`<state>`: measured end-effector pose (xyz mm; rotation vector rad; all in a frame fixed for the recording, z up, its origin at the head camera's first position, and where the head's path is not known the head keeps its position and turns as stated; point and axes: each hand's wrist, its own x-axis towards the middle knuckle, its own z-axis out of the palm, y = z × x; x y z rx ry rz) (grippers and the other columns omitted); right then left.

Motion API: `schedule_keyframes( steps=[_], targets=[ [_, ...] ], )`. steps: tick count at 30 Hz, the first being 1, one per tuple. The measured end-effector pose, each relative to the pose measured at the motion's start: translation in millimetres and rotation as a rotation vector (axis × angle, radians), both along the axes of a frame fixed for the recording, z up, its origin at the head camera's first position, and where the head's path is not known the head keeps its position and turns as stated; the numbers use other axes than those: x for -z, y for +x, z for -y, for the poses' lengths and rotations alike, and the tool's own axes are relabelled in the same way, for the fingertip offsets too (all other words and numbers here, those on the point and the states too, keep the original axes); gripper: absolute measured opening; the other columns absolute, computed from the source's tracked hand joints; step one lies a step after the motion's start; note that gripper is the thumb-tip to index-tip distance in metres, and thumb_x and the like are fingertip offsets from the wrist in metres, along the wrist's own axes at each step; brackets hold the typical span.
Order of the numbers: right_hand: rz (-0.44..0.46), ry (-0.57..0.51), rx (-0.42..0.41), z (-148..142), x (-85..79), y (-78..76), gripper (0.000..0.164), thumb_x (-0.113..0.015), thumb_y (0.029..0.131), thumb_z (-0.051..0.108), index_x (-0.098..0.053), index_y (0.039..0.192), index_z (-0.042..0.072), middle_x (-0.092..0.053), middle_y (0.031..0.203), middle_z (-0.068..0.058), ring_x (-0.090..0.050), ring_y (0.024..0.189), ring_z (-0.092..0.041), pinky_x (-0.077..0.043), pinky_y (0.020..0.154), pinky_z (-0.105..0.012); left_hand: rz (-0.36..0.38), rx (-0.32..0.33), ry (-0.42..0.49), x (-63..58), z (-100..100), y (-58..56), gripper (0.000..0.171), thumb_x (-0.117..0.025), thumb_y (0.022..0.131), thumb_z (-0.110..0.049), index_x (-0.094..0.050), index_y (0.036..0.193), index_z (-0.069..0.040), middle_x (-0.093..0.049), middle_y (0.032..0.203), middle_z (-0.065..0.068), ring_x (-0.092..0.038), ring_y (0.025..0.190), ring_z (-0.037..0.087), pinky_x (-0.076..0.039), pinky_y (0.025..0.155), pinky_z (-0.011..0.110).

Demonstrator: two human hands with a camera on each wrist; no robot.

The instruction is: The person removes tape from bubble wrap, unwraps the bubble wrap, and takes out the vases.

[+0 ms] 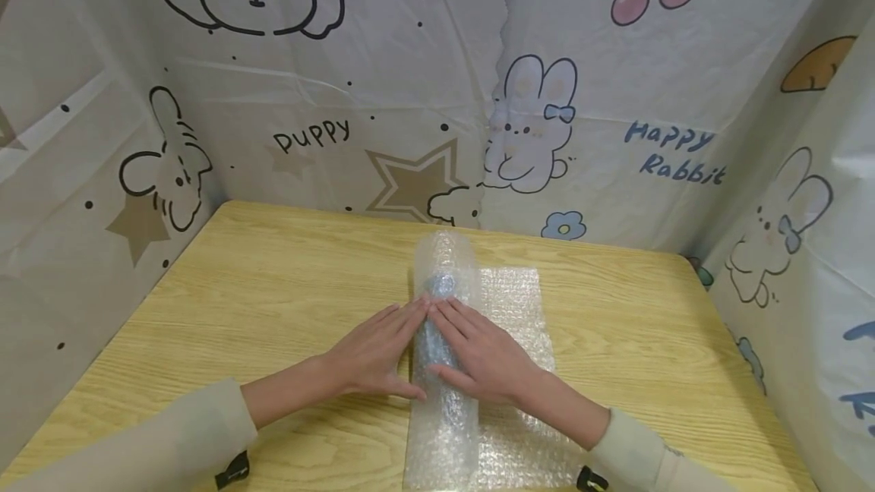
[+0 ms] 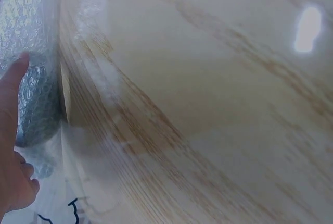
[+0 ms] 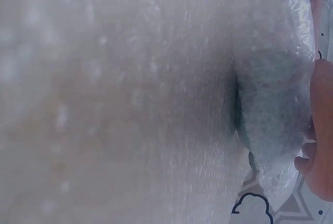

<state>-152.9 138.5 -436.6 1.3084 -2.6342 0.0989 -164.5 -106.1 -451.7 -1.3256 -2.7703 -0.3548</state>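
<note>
A sheet of bubble wrap (image 1: 513, 302) lies on the table, its left part folded over into a long upright-running roll. Through the layers shows a bluish, rounded object (image 1: 440, 283), its kind blurred by the bubbles. My left hand (image 1: 376, 351) rests along the roll's left side, fingers straight and thumb spread. On the other side my right hand (image 1: 492, 359) lies over the roll, also with straight fingers, and the fingertips of both meet on top. In the left wrist view the wrapped object (image 2: 39, 112) looks grey-green; the right wrist view shows its end (image 3: 276, 99) under clear film.
The wood-grain table (image 1: 287, 272) extends to both sides of the wrap. A printed cloth (image 1: 396, 59) with cartoon animals hangs behind the table and along both its sides. The wrap's far end reaches close to the table's back edge.
</note>
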Motion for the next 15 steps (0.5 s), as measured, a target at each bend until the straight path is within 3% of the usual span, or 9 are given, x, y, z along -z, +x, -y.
schedule_keyframes(
  steps=[6, 15],
  targets=[
    [0.019, 0.002, 0.03, -12, 2.8, 1.1, 0.076, -0.029, 0.106, 0.054, -0.026, 0.155, -0.003, -0.024, 0.161, -0.019, -0.021, 0.148, -0.031, -0.021, 0.119, -0.04, -0.01, 0.018, 0.01, -1.1, 2, -0.1, 0.124, -0.063, 0.079, -0.076, -0.013, 0.156, 0.007, -0.013, 0.163, 0.022, -0.02, 0.148, 0.032, -0.02, 0.119, 0.047],
    [0.037, -0.043, 0.014, -17, 7.3, 0.7, 0.076, -0.03, 0.106, 0.054, -0.024, 0.155, -0.004, -0.023, 0.161, -0.02, -0.023, 0.148, -0.032, -0.026, 0.117, -0.043, 0.017, -0.002, 0.018, -4.1, 1, 1.8, 0.109, -0.043, 0.091, -0.076, -0.01, 0.158, 0.002, -0.007, 0.165, 0.018, -0.015, 0.15, 0.029, -0.018, 0.119, 0.045]
  ],
)
